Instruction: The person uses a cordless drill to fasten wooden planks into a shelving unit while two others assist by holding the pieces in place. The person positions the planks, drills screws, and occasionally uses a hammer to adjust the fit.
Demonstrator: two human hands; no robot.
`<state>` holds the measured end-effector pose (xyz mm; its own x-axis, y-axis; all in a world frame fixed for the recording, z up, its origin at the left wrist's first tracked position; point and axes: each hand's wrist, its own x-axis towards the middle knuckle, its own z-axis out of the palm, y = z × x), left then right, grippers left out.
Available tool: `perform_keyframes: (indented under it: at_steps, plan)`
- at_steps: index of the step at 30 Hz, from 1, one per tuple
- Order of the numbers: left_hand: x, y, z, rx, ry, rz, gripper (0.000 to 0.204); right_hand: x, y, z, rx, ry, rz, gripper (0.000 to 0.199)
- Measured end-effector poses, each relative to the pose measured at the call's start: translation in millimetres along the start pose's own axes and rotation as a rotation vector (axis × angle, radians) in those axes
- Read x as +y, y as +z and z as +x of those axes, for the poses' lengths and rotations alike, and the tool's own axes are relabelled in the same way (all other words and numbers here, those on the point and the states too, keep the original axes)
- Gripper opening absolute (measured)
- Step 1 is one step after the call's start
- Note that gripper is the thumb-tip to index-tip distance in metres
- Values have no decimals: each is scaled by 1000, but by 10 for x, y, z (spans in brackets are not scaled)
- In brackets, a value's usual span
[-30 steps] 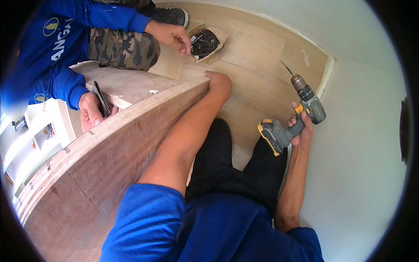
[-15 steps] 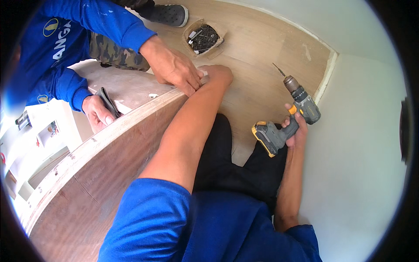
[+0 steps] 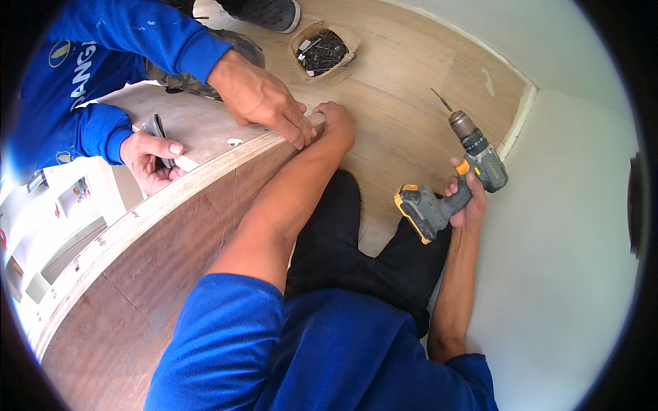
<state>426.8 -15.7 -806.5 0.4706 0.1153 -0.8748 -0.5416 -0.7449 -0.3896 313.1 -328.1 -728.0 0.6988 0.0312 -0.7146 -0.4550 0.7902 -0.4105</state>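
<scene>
The right hand (image 3: 466, 202) is gripping a grey and yellow cordless drill (image 3: 456, 181), held right of the brown plywood panel (image 3: 171, 233). The left hand (image 3: 337, 120) is curling closed over that panel's top edge, touching a co-worker's hand (image 3: 264, 99). Beyond the panel, a cardboard box of dark screws (image 3: 322, 51) is sitting on the wooden floor (image 3: 411, 82).

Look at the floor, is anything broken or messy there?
Nothing is spilled. The torn brown cardboard box of dark screws sits ripped open on the pale wooden floor, screws still inside. Near the white skirting board, the floor has a pale scuffed patch.
</scene>
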Motion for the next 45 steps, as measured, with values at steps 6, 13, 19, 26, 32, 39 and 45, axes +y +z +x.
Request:
perform_keyframes:
  at_steps: [6, 13, 19, 26, 32, 39, 45]
  plan:
    - [103, -242, -24, -17, -25, -2, 32, -48, 47, -34, -8, 38, -33, 49]
    - [112, -327, -23, -94, -23, -5, 41, -99, 88, -40, -7, 66, 3, 47]
    - [148, -215, -8, 15, -75, 21, 34, -75, -6, 0, -33, 70, 31, 49]
    - [286, 34, 309, 79, -167, -25, 35, -98, 54, -5, -60, 86, 45, 61]
    - [218, 22, -58, 326, -78, 180, 37, -90, 7, 56, -164, 70, 23, 68]
    - [225, -42, -179, 267, -47, 178, 43, -28, -63, 60, -131, 53, 70, 68]
    - [368, -133, -395, 284, 43, -2, 49, -33, -85, 54, -119, 72, 69, 65]
